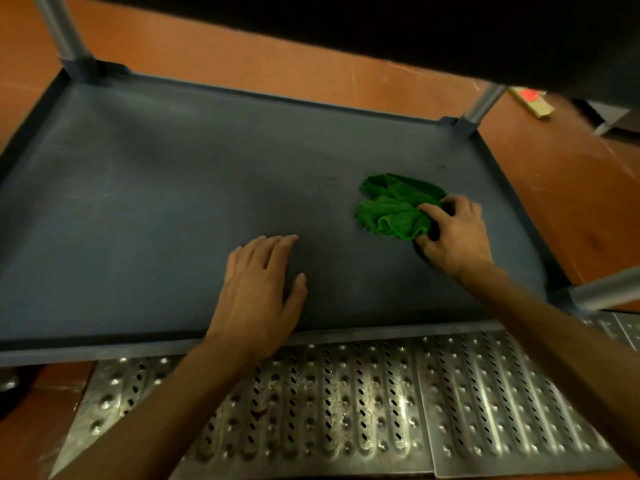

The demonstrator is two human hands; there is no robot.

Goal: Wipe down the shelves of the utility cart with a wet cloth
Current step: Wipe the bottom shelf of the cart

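Step in hand: wiping the lower shelf of the utility cart; judging by the cloth's place, the stroke is working the right part of the shelf.
Right hand: fingers and thumb curled round the near edge of the green cloth, pinching a bunch of it against the shelf surface.
Cloth: crumpled, lying on the shelf just ahead and to the left of the right hand, touching its fingertips.
Left hand: spread flat, palm down on the shelf, well to the left of the right hand and near the front rim; it holds nothing and looks like a brace.
Upper shelf: dark, hanging over the far side, above both hands.
Doing it well: flatten the cloth under the palm instead of dragging a bunched wad, so more wet face meets the plastic. Probably best to run long overlapping strokes away from the left hand toward the far rim, then into the corners by the posts.
Left to do: the broad area left of and beyond the left hand likely needs passes; wetness cannot be told here.
Risk: knuckles may catch the raised rim right of the right hand.
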